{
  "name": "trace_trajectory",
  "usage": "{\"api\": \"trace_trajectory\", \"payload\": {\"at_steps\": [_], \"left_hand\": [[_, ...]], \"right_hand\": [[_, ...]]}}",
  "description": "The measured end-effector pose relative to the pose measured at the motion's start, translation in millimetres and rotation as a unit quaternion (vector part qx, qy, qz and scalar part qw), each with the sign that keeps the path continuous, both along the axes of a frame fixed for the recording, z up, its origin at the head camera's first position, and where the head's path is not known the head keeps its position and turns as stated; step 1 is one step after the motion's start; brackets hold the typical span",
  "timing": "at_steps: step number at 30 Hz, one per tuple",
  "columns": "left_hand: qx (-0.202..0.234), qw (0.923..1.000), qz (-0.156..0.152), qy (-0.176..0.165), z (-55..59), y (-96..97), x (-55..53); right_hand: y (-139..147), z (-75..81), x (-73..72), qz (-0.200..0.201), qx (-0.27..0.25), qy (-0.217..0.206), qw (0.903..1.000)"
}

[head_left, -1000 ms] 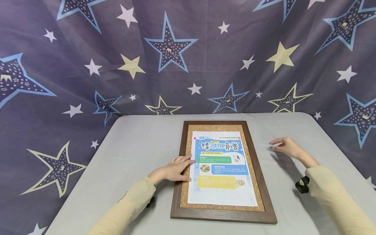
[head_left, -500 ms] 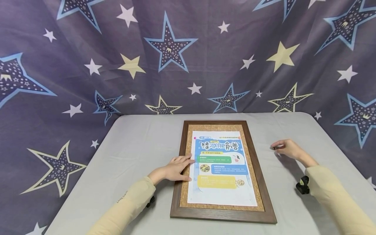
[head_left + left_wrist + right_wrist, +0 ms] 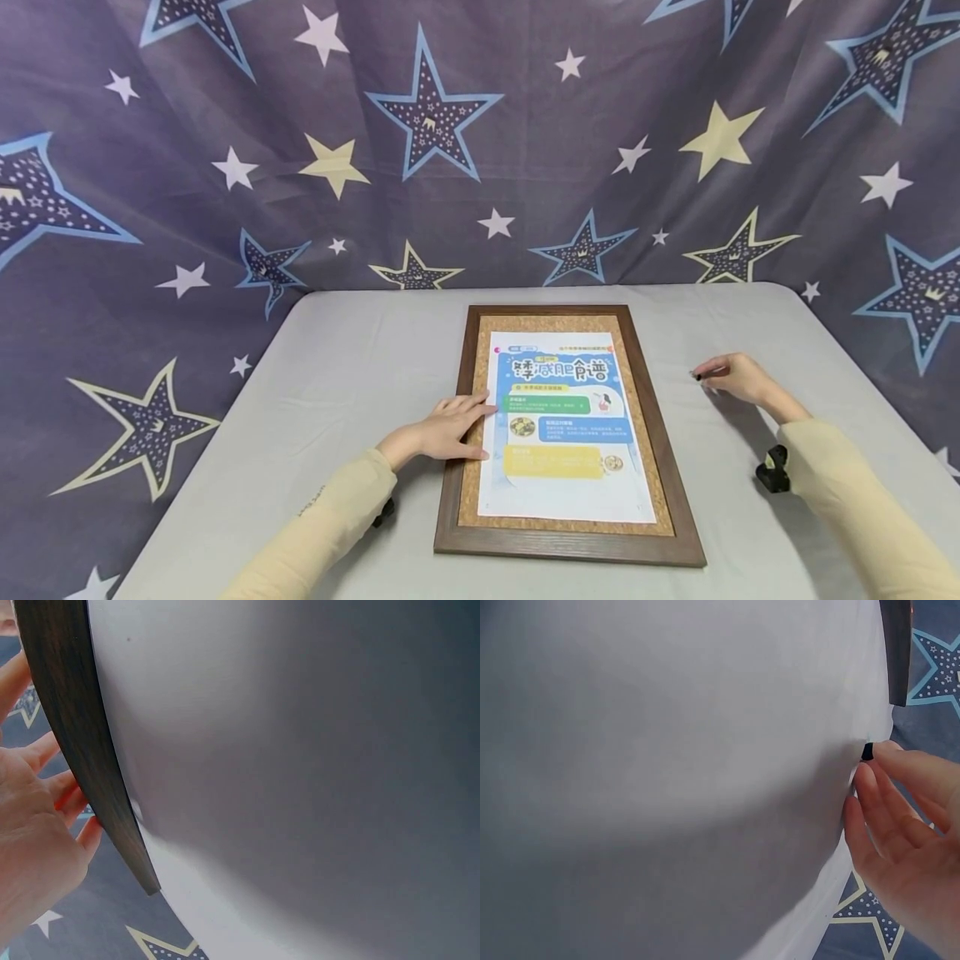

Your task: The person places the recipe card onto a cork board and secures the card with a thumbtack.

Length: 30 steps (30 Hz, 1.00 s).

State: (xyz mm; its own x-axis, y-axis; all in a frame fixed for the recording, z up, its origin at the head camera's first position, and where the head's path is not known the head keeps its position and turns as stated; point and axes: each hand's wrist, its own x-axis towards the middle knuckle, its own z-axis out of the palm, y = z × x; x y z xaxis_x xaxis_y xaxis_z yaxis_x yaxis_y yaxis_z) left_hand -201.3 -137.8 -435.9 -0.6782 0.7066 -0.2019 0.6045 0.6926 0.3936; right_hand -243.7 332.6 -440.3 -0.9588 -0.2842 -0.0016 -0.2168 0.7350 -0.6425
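A printed paper sheet (image 3: pixel 562 497) with a blue heading and coloured text blocks lies on a cork board (image 3: pixel 551 323) in a dark brown wooden frame (image 3: pixel 570 546). My left hand (image 3: pixel 442 429) rests over the frame's left side, its fingers spread and their tips on the sheet's left edge. In the left wrist view the frame's side (image 3: pixel 82 712) hides part of those fingers. Right of the board, my right hand (image 3: pixel 738 379) pinches a small black push pin (image 3: pixel 868 751) between thumb and index finger, just above the table.
Small pink (image 3: pixel 497 350) and orange-red (image 3: pixel 611 349) spots, possibly pins, mark the sheet's top corners. The board lies on a grey-covered table (image 3: pixel 360 358). Behind it hangs a purple curtain (image 3: pixel 517 100) with stars. Black wrist cameras (image 3: pixel 773 469) sit under the sleeves.
The push pin has turned between my right fingers, now showing its black head, and that hand has shifted slightly right. My left hand stays put on the board.
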Motion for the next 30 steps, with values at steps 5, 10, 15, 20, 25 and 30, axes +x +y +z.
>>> {"api": "trace_trajectory", "payload": {"at_steps": [5,10,15,20,25,30], "left_hand": [[-0.002,1.0000,-0.001,-0.004,0.3,0.0,-1.2],[0.001,0.9999,-0.002,-0.011,1.3,0.1,-1.4],[-0.002,0.9999,-0.001,-0.012,3.2,0.4,0.3],[-0.001,0.9999,0.000,-0.012,1.6,0.2,-0.3],[-0.003,0.9999,0.002,-0.011,1.0,0.2,0.1],[-0.004,0.9999,0.004,-0.010,0.4,0.0,0.0]], "right_hand": [[0.2,0.5,-1.0,0.003,-0.002,0.001,1.0000],[0.8,-0.4,-1.8,0.002,0.001,0.002,1.0000],[0.3,-0.4,-2.3,-0.001,0.004,-0.001,1.0000],[-0.1,-1.0,-2.6,-0.001,0.007,-0.001,1.0000],[0.0,-2.6,-3.1,-0.002,0.006,-0.001,1.0000],[0.1,-3.8,-3.6,-0.002,0.002,-0.002,1.0000]]}}
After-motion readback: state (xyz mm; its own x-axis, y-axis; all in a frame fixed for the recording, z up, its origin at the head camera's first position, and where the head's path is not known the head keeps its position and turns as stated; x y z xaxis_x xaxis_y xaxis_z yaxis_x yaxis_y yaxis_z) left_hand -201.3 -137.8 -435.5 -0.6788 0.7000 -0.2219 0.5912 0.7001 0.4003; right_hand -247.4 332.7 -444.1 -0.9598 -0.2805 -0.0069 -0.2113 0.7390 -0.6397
